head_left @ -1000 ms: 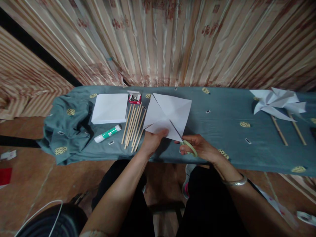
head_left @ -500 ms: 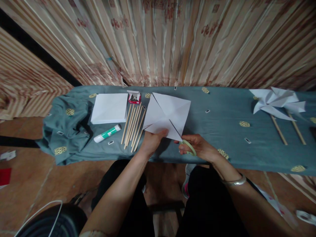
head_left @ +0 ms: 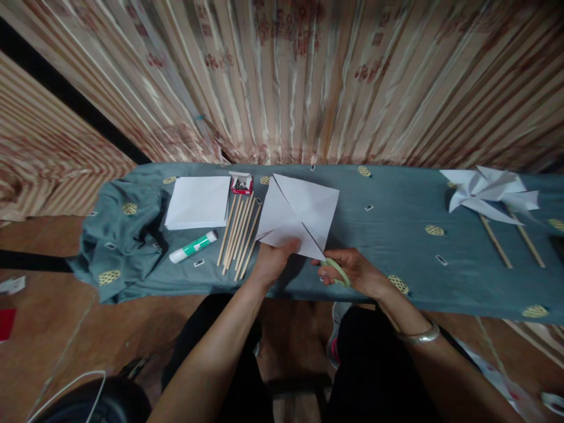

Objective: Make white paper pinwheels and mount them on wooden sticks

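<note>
A square sheet of white paper [head_left: 304, 202] is held just above the cloth, with slits running in from its corners toward the middle. My left hand [head_left: 275, 258] pinches its near edge, thumb on top. In my right hand [head_left: 350, 267] is a pair of scissors [head_left: 337, 271] with pale green handles. The scissors are at the paper's near right corner, by the end of a slit; their blades are mostly hidden. Left of the paper lie several thin wooden sticks [head_left: 238, 232].
A stack of white paper [head_left: 198, 202], a small red box of metal pins [head_left: 242, 183] and a green-and-white glue stick [head_left: 192, 247] are at left. Two paper pinwheels [head_left: 480, 194] on sticks lie at right. A bunched teal cloth [head_left: 127, 229] covers the left end, and a curtain [head_left: 299, 82] hangs behind.
The whole view has shifted slightly, so the table sits a little lower in it. Both hands keep their hold on the paper and scissors, almost in the same place.
</note>
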The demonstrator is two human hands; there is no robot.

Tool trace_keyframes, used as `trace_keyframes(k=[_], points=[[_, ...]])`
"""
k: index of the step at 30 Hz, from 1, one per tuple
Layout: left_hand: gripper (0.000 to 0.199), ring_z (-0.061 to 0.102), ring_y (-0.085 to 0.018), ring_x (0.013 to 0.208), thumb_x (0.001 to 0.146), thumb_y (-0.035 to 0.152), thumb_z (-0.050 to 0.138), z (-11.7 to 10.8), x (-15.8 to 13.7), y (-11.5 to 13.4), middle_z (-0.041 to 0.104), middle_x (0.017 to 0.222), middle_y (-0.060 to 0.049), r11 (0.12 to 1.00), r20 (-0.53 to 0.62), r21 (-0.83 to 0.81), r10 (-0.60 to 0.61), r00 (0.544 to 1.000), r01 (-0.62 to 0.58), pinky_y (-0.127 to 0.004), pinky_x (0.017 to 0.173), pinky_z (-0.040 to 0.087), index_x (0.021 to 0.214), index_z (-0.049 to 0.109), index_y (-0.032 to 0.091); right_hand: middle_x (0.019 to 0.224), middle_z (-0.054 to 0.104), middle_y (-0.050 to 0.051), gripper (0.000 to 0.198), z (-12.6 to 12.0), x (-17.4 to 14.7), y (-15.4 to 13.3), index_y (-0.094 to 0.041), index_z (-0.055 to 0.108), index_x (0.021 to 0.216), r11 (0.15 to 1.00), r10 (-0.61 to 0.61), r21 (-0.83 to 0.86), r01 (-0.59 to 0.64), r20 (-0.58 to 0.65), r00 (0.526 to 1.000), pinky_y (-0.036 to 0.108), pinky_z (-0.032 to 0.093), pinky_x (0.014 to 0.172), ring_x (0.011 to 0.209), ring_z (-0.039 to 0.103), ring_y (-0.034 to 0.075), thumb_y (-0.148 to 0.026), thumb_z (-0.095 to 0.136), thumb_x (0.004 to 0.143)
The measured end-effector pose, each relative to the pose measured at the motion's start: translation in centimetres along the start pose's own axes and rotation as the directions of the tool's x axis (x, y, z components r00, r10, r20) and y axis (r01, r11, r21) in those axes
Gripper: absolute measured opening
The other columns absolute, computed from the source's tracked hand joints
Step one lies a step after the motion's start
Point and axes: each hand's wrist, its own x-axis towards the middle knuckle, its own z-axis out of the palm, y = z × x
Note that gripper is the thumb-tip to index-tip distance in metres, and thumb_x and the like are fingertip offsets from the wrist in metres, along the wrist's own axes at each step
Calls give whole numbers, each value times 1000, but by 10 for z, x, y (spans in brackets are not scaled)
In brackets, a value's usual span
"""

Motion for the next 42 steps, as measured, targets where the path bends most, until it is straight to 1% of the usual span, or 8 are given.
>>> trace_keyframes(k=[11,19,24,28,31,36,39,42], points=[[53,66,-21,90,52,21,79,2,3,5,74,95,-5,976,27,-212,-49,998,53,-39,91,50,104,68,18,67,67,3,55,-5,-14,-14,-11,72,88,986,-29,-160,52,143,989,25,41,60,59,53,10,-62,79,67],[55,67,-21,92,51,19,78,-12,10,13,74,97,-5,957,-27,-291,-4,1000,-4,-39,93,49,105,67,19,67,67,1,69,-36,-36,-13,-12,70,106,980,70,-196,-26,223,972,26,42,59,58,56,12,-63,82,62],[47,65,-19,84,49,17,77,-22,12,8,72,88,-1,978,-70,-207,15,997,-29,-34,85,50,94,68,19,66,67,2,66,-61,-40,-13,-14,73,98,980,-96,-182,86,-46,994,26,42,58,59,55,13,-68,80,61],[28,64,-19,75,51,14,72,-23,7,6,71,78,-1,998,37,-65,-3,999,5,-31,74,50,79,69,19,70,71,3,64,-57,-26,-14,-20,73,99,950,-312,-95,297,-355,882,27,45,60,59,55,13,-72,78,61],[26,63,-18,69,53,13,67,-21,0,7,71,74,0,999,162,32,-39,986,34,-28,66,49,77,72,20,76,72,4,63,-51,-13,-18,-22,73,95,931,-335,8,364,-379,863,29,49,62,65,60,16,-74,76,60],[34,61,-17,62,51,13,56,-19,-8,4,70,67,2,993,367,107,-90,926,55,-25,58,43,78,75,19,74,71,0,55,-42,1,-20,-23,74,90,949,-280,50,312,-328,902,28,50,60,65,62,15,-58,89,50],[30,64,-20,69,51,13,60,-20,-6,2,72,69,-1,992,360,78,-122,925,100,-29,66,47,77,75,18,73,71,-4,56,-35,6,-18,-24,74,91,963,-217,78,259,-349,912,25,49,57,61,60,12,-39,95,41],[24,69,-26,83,57,28,77,-20,-5,5,74,77,-6,972,325,-111,-160,932,206,-35,81,51,78,73,17,65,67,-7,54,-30,13,-14,-23,73,90,944,-207,140,299,-453,867,21,43,49,52,54,8,-33,94,41]])
